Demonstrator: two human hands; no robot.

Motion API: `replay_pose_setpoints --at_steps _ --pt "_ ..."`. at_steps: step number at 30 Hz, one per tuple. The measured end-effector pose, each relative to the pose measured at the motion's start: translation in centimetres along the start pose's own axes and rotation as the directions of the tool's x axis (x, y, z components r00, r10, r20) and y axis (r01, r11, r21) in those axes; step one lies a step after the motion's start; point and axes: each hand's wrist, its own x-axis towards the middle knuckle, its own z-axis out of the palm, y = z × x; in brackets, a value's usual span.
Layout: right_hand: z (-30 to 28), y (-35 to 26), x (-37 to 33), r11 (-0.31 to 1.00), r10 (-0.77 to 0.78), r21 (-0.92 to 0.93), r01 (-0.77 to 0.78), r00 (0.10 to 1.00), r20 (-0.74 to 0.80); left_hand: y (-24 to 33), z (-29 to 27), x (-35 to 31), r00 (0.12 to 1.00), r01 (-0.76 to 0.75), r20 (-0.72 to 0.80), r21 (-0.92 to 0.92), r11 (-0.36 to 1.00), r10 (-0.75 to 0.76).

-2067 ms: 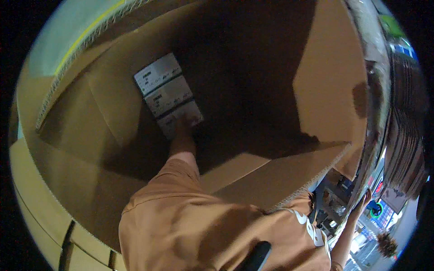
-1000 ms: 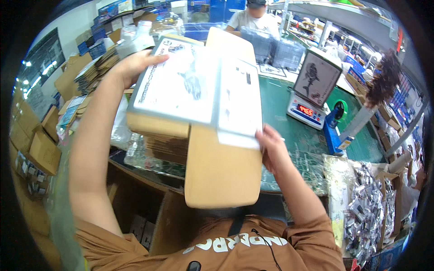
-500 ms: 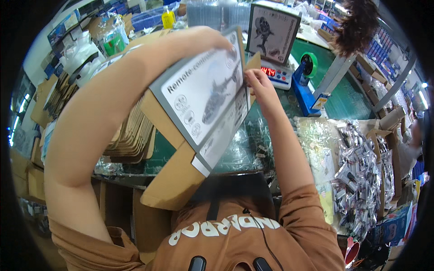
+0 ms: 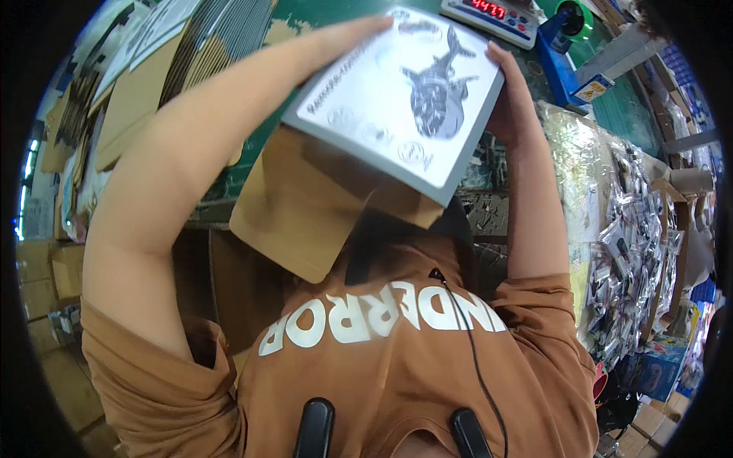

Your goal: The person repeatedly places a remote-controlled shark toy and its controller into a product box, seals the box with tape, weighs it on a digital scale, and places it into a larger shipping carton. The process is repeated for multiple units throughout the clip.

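Observation:
A printed cardboard box [image 4: 366,114], white and grey with a picture of a sea creature, is tilted between my two hands above the front of the bench. A brown open flap [image 4: 294,202] hangs from its near end toward my chest. My left hand [image 4: 376,27] lies along the far left edge of the box, its fingers mostly hidden behind it. Against the right side my right hand [image 4: 510,95] grips the box, with the thumb side at the upper corner and the other fingers out of sight.
A digital scale [image 4: 492,19] with a lit red display stands beyond the box. Right of it is a blue tape dispenser [image 4: 556,69]. Folded cardboard [image 4: 210,49] is stacked at the left. Several bagged small parts [image 4: 622,267] lie on the right beside clear plastic sheeting [image 4: 573,149].
The box has turned, so a different printed panel faces up. My right hand has shifted from an upper edge to the box's right side. The view has dipped nearer my body.

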Motion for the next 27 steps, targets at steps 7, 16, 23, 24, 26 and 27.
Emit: replay_pose_setpoints --at_steps 7,16,23,24,26,27 --pt "3.2 -4.4 0.1 0.919 -0.378 0.081 0.386 0.921 -0.092 8.4 1.0 -5.9 0.896 -0.439 -0.020 0.120 0.890 0.444" --pt "0.4 -13.3 2.3 0.751 -0.632 0.165 0.639 0.769 -0.097 4.8 1.0 -5.0 0.545 -0.676 -0.267 0.421 0.605 0.795" --pt "-0.4 -12.7 2.8 0.863 -0.468 0.354 0.361 0.835 0.289 6.6 1.2 -3.7 0.659 -0.750 -0.277 -0.307 0.585 0.699" --pt "-0.4 -13.0 2.8 0.885 -0.387 0.334 0.324 0.911 0.143 7.8 0.9 -3.9 0.679 -0.727 -0.281 -0.383 0.569 0.678" --pt "-0.6 -13.5 2.2 0.908 -0.289 0.346 0.237 0.952 0.105 9.7 0.7 -4.7 0.667 -0.743 -0.374 -0.264 0.615 0.644" --pt "-0.5 -13.7 1.9 0.873 -0.277 0.487 0.010 0.832 0.480 10.7 1.0 -4.5 0.671 -0.730 -0.463 -0.271 0.628 0.579"
